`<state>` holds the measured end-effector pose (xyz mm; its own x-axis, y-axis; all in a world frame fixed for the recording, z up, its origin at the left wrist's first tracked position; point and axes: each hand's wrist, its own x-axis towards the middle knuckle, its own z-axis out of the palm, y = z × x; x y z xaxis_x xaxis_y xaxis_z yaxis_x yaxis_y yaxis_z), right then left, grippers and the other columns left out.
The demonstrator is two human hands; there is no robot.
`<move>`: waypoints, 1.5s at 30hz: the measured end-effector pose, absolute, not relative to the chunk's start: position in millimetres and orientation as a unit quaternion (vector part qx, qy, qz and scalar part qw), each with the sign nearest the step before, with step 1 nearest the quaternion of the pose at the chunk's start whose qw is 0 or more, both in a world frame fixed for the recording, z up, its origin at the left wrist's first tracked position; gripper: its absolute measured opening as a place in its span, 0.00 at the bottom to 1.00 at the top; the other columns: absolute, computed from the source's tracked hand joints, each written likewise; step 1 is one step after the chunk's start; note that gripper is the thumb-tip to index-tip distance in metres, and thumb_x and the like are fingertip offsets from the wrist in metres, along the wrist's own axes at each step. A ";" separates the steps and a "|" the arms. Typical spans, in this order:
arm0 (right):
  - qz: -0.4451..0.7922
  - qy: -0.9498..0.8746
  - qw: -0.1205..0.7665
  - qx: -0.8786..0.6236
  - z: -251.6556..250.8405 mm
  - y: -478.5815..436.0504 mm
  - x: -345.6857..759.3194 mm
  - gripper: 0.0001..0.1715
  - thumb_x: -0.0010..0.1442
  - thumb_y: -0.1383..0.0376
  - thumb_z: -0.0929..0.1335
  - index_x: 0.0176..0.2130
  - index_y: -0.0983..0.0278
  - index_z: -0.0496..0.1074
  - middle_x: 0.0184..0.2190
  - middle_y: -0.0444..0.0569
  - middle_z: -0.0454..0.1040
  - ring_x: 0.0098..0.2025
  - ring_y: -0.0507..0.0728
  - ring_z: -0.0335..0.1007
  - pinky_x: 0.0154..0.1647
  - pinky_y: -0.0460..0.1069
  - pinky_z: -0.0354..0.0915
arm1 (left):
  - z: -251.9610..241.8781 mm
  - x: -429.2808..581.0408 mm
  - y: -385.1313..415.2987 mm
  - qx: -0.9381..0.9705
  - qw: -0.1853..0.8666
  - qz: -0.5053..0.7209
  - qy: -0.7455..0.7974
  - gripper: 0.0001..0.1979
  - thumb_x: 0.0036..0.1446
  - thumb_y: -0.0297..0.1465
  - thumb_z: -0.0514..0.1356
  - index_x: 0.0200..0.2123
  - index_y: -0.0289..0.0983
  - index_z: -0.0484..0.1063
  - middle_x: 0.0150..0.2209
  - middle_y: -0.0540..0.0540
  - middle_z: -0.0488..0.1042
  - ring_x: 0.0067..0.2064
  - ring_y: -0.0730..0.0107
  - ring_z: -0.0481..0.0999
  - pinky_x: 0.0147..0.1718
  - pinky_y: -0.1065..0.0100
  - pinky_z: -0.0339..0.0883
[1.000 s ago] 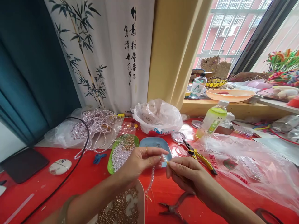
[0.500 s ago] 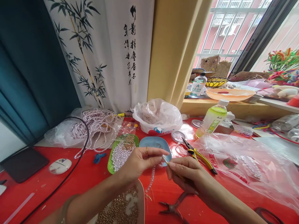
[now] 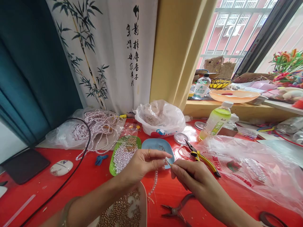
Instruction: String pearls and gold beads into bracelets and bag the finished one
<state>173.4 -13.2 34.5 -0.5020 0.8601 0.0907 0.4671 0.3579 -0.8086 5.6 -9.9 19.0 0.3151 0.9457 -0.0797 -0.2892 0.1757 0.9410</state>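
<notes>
While two hands (image 3: pixel 165 167) pinch one bead strand (image 3: pixel 154 182), perhaps one pin, two pliers (image 3: pixel 201 156) nearby.

tool (image 3: pixel 168 162): mostly hidden in right hand (image 3: pixel 191 176) | scissors (image 3: pixel 272 218): cut off at bottom edge

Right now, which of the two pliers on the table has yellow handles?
The yellow-handled pliers lie beyond the right hand, beside the clear plastic bag; the dark pliers lie nearer the camera.

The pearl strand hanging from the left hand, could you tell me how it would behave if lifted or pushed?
The pearl strand dangles limp from the left hand, so it is probably floppy. Its round beads would likely roll and slide on the glossy red table.
</notes>
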 end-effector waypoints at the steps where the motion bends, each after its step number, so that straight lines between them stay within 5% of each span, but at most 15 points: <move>1: 0.347 -0.794 0.264 -0.424 34.8 -13.9 173.1 0.19 0.59 0.59 0.57 0.21 0.63 0.61 0.14 0.39 0.51 0.17 0.49 0.46 0.17 0.45 0.46 | 19.3 5.8 -10.0 0.446 0.677 0.458 0.364 0.09 0.42 0.30 0.64 0.31 0.36 0.77 0.29 0.46 0.75 0.31 0.71 0.71 0.38 0.65 0.64; 10: 0.135 -0.852 0.287 -0.417 24.4 -19.6 173.0 0.17 0.61 0.65 0.56 0.21 0.62 0.55 0.15 0.40 0.56 0.17 0.48 0.49 0.19 0.45 0.47 | 19.4 6.5 -9.7 0.435 0.673 0.469 0.372 0.08 0.42 0.27 0.65 0.30 0.37 0.77 0.28 0.47 0.76 0.31 0.74 0.72 0.36 0.71 0.65; 31: -0.106 -0.864 0.340 -0.355 13.6 -19.5 175.0 0.15 0.59 0.71 0.57 0.25 0.65 0.67 0.16 0.45 0.65 0.16 0.50 0.58 0.17 0.47 0.48 | 14.2 7.0 -11.9 0.438 0.654 0.502 0.358 0.10 0.42 0.28 0.66 0.32 0.36 0.74 0.28 0.49 0.73 0.30 0.77 0.71 0.33 0.74 0.64; 40: 0.068 -0.869 0.167 -0.462 40.4 -14.7 183.9 0.18 0.61 0.63 0.56 0.24 0.63 0.67 0.19 0.46 0.70 0.20 0.52 0.65 0.20 0.46 0.53 | 13.0 5.3 -9.0 0.467 0.621 0.505 0.377 0.08 0.42 0.29 0.66 0.29 0.36 0.74 0.29 0.49 0.74 0.31 0.76 0.71 0.33 0.73 0.63; 45: 0.116 -0.832 0.248 -0.482 46.8 -9.8 190.7 0.15 0.58 0.57 0.60 0.26 0.62 0.66 0.18 0.44 0.66 0.20 0.51 0.60 0.19 0.45 0.54 | 15.1 6.5 -11.6 0.511 0.584 0.492 0.395 0.09 0.43 0.30 0.64 0.31 0.35 0.73 0.28 0.49 0.71 0.31 0.75 0.70 0.32 0.73 0.63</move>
<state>190.7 -9.8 46.8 -0.4111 0.8602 0.3018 0.7454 0.5077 -0.4319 6.5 -11.6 15.1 0.2044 0.9780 0.0424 -0.1710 -0.0070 0.9852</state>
